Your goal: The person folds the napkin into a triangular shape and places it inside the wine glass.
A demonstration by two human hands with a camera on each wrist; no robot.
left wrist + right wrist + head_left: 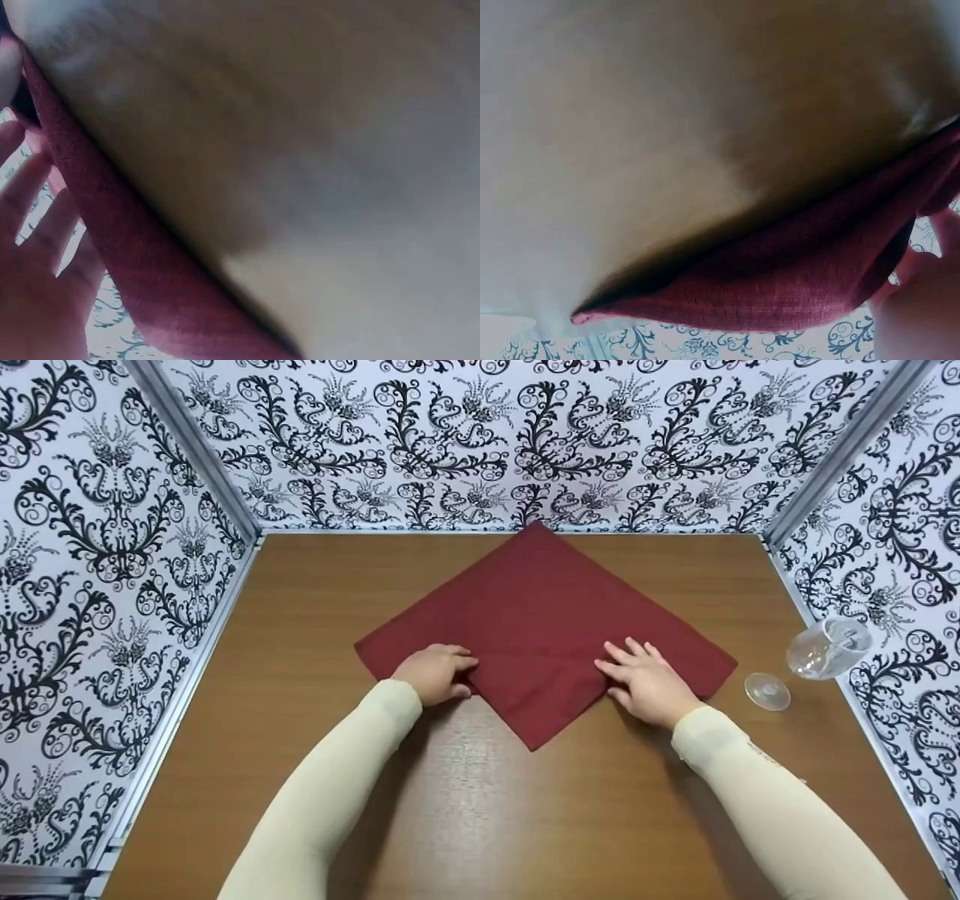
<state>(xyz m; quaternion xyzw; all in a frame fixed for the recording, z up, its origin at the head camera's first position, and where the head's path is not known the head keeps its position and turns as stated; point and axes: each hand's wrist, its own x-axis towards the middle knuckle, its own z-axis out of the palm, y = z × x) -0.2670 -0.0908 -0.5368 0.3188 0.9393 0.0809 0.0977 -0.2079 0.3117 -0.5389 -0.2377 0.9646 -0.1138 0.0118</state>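
Note:
A dark red cloth napkin lies on the table, its folded outline wide at the sides with one corner pointing toward me. My left hand rests at the napkin's left front edge; its fingers look fairly straight in the left wrist view, beside the cloth. On the right, my right hand lies with fingers spread, fingertips touching the front part of the napkin. The right wrist view shows the cloth's edge raised in a loose fold, with only part of that hand at the border.
A clear stemmed glass stands at the right side of the brown wooden table, just beyond the napkin's right corner. White panels with black scroll patterns enclose the table at the back and both sides.

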